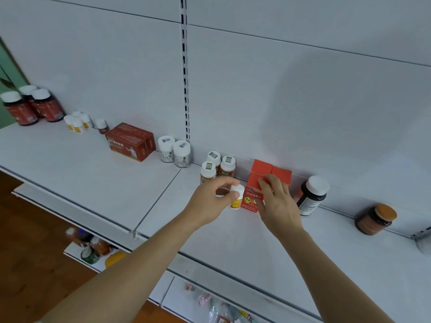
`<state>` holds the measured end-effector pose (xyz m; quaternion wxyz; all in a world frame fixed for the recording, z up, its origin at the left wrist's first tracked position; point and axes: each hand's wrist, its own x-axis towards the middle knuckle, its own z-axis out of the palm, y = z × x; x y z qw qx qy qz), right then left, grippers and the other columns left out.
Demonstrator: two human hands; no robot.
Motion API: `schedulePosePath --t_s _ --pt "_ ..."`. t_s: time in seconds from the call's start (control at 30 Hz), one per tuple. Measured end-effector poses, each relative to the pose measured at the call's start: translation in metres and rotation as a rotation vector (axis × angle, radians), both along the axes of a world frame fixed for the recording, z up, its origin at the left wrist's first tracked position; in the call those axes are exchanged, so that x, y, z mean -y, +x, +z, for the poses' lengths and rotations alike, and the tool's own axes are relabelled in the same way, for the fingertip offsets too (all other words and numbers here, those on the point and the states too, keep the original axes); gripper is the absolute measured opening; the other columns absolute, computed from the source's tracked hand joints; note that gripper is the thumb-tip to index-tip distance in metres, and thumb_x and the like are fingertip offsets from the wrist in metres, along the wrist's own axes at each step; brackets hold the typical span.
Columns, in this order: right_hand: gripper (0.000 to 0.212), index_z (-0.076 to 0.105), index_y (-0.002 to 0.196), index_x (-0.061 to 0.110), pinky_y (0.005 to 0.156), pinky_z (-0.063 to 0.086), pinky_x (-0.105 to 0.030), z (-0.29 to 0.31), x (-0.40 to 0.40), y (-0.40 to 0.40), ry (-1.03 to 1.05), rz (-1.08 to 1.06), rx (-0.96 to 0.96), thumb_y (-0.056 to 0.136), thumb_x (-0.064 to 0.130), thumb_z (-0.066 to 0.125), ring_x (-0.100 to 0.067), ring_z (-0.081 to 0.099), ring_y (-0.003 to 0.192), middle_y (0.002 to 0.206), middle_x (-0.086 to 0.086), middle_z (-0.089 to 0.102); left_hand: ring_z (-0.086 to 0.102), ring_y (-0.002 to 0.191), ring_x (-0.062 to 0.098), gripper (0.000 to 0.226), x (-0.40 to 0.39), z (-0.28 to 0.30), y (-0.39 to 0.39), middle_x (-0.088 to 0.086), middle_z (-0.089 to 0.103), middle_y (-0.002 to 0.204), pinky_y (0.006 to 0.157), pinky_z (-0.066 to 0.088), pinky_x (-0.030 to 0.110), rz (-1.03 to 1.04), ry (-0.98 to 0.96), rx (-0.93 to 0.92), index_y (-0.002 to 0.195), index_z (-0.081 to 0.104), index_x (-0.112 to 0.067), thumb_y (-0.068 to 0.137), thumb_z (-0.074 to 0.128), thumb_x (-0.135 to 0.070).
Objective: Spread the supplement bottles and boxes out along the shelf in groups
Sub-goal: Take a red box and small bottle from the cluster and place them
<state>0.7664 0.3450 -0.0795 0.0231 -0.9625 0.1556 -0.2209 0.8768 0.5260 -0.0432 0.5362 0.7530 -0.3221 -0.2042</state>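
On the white shelf point(98, 173), my left hand point(211, 201) pinches the white cap of a small white and yellow bottle point(236, 201). It stands right beside two red-orange boxes point(263, 171). My right hand point(275, 203) grips the front red-orange box, fingers over its top and thumb on its front face. Behind my left hand stand three small orange-label bottles point(218, 167). Further left are two white jars point(175, 151), a dark red box point(130, 141), small yellow-label bottles point(78, 122) and three big red bottles point(30, 107).
A dark bottle with a white cap point(312, 194) stands right of the boxes, and a brown jar with an orange lid point(376, 219) further right. Lower shelves hold more bottles point(89, 247) and packets point(214, 304). A slotted upright point(185, 73) divides the back panel.
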Motion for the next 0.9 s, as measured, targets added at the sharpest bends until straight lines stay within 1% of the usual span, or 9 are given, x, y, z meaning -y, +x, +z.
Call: schedulePosePath --t_s 0.13,0.2,0.37,0.47,0.53,0.63,0.7,0.8,0.9 --pt "0.052 0.059 0.125 0.001 0.055 0.057 -0.041 0.0 -0.004 0.003 -0.01 -0.031 -0.019 0.078 0.011 0.077 -0.037 0.055 0.109 0.13 -0.015 0.054 0.063 0.097 -0.004 0.025 0.001 -0.002 0.002 -0.02 0.065 0.107 0.08 0.047 0.013 0.016 0.017 0.002 0.115 0.067 -0.033 0.091 0.069 -0.026" --pt "0.053 0.058 0.126 0.002 0.056 0.057 -0.041 0.002 -0.005 0.003 -0.011 -0.048 -0.039 0.077 0.011 0.077 -0.037 0.054 0.11 0.13 -0.014 0.053 0.064 0.098 0.0 0.025 0.0 -0.002 0.004 -0.015 0.066 0.111 0.084 0.05 0.019 0.028 0.017 -0.001 0.114 0.067 -0.034 0.091 0.069 -0.026" --pt "0.045 0.061 0.122 0.003 0.077 0.054 -0.047 0.016 -0.01 0.003 -0.042 -0.068 0.046 0.083 0.023 0.072 -0.04 0.054 0.107 0.126 -0.016 0.058 0.065 0.089 0.0 0.022 -0.012 0.002 0.01 -0.016 0.068 0.101 0.081 0.051 0.022 0.056 -0.041 -0.027 0.108 0.069 -0.037 0.09 0.07 -0.025" --pt "0.037 0.062 0.119 0.005 0.083 0.05 -0.049 0.026 -0.026 0.012 -0.072 -0.04 0.112 0.087 0.022 0.064 -0.039 0.053 0.109 0.125 -0.016 0.059 0.069 0.089 0.008 0.022 -0.026 -0.001 0.018 -0.009 0.071 0.101 0.084 0.058 0.036 0.061 -0.076 -0.068 0.104 0.071 -0.04 0.087 0.072 -0.025" --pt "0.038 0.062 0.12 0.005 0.088 0.05 -0.049 0.032 -0.042 0.022 -0.077 0.018 0.123 0.088 0.025 0.056 -0.039 0.052 0.112 0.125 -0.016 0.058 0.07 0.093 0.011 0.023 -0.04 -0.001 0.026 -0.006 0.072 0.104 0.085 0.059 0.043 0.065 -0.086 -0.088 0.103 0.071 -0.04 0.087 0.072 -0.023" --pt "0.041 0.06 0.123 0.006 0.093 0.048 -0.05 0.035 -0.073 0.043 -0.069 0.069 0.092 0.089 0.027 0.053 -0.037 0.049 0.118 0.125 -0.014 0.058 0.069 0.094 0.009 0.024 -0.069 0.002 0.045 -0.01 0.072 0.105 0.085 0.059 0.042 0.079 -0.096 -0.068 0.104 0.07 -0.041 0.088 0.072 -0.023" --pt "0.041 0.06 0.124 0.005 0.095 0.048 -0.052 0.034 -0.098 0.056 -0.059 0.054 0.071 0.088 0.024 0.06 -0.037 0.048 0.121 0.125 -0.015 0.058 0.068 0.091 0.006 0.025 -0.095 0.004 0.058 -0.013 0.071 0.1 0.086 0.058 0.041 0.091 -0.098 -0.043 0.1 0.069 -0.043 0.088 0.071 -0.022" --pt "0.044 0.059 0.127 0.005 0.1 0.046 -0.053 0.029 -0.14 0.074 -0.05 0.026 0.027 0.088 0.025 0.064 -0.038 0.046 0.127 0.13 -0.016 0.057 0.066 0.09 0.006 0.025 -0.139 0.006 0.08 -0.017 0.068 0.1 0.084 0.059 0.036 0.083 -0.107 -0.016 0.106 0.068 -0.04 0.092 0.066 -0.019" --pt "0.045 0.059 0.128 0.005 0.1 0.047 -0.054 0.027 -0.182 0.099 -0.044 0.02 0.029 0.088 0.025 0.065 -0.038 0.046 0.128 0.132 -0.017 0.056 0.064 0.093 0.009 0.026 -0.183 0.006 0.107 -0.009 0.065 0.11 0.076 0.059 0.027 0.087 -0.146 -0.029 0.112 0.068 -0.037 0.097 0.058 -0.018"
